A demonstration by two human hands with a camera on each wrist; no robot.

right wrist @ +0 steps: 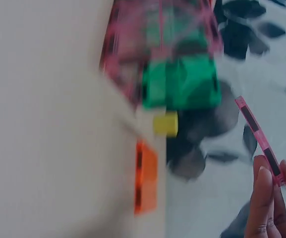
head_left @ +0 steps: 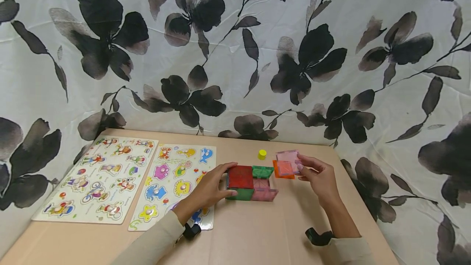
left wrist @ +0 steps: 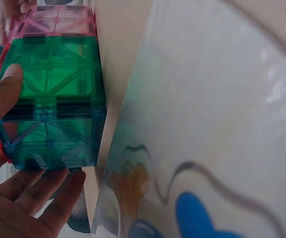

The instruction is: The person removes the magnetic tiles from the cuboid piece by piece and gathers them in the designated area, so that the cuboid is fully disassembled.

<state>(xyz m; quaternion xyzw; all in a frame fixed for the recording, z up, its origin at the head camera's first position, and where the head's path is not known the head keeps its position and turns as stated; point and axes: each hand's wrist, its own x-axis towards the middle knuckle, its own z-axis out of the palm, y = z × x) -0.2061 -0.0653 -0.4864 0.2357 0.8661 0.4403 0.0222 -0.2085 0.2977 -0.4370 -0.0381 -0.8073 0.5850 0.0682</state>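
Observation:
A box of magnetic tiles [head_left: 240, 177] stands on the table, with a red top and a green near side. My left hand [head_left: 206, 189] grips its left end. In the left wrist view, the thumb presses near the edge of the green tile [left wrist: 58, 67] while the other fingers reach round the blue end [left wrist: 53, 141]. Pink tiles [head_left: 263, 194] and another green tile [head_left: 262, 171] adjoin the box on its right. Between thumb and fingertips, my right hand [head_left: 319, 177] pinches a pink magnetic tile [head_left: 288, 156], raised and seen edge-on in the right wrist view.
An orange tile [head_left: 285, 176] lies behind the held pink one, partly overlapped by it. Farther back sits a small yellow cylinder [head_left: 262, 154]. Two picture puzzle boards, one at far left [head_left: 86, 214] and one beside it [head_left: 171, 181], lie under and past my left forearm. Floral cloth [head_left: 250, 64] hangs behind the table.

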